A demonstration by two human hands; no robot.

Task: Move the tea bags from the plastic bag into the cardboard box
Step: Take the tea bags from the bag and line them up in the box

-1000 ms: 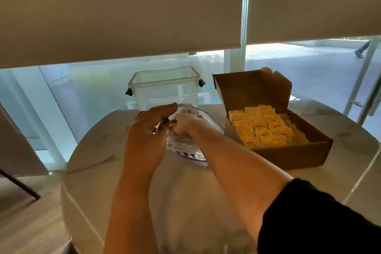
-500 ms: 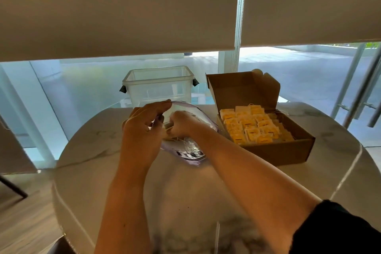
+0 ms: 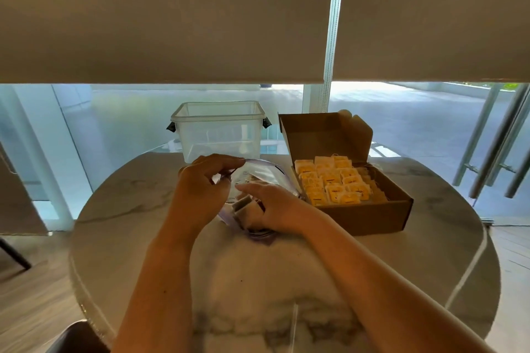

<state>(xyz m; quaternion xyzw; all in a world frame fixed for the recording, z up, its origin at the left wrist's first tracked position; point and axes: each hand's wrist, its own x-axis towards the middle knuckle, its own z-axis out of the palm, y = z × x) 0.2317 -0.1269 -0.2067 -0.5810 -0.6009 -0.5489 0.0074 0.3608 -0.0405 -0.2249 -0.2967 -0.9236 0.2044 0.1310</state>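
Tea bags (image 3: pixel 332 182) with yellow tags lie packed flat in rows in the one cardboard box (image 3: pixel 372 216), too many and too closely overlapped to count; the box sits on the round marble table (image 3: pixel 137 209) just to the right of the right hand's fingers, its lid standing open at the far side, its long axis running from near right to far left; one clear plastic tub (image 3: pixel 219 132) stands beyond the fingertips of both hands, at the table's far edge; both bare forearms reach forward from the near edge and meet at the middle of the table; the left hand (image 3: pixel 200 189) is raised with wrist bent, thumb and curled fingers pinching the upper lip of the one clear plastic bag (image 3: pixel 263 172) and holding its mouth open toward the person; the right hand (image 3: pixel 275 206), knuckles up, has its fingers curled round a small clump of pale tea bags (image 3: pixel 243 206) at the bag's mouth; their number cannot be told; the bag lies between the two hands and the box.
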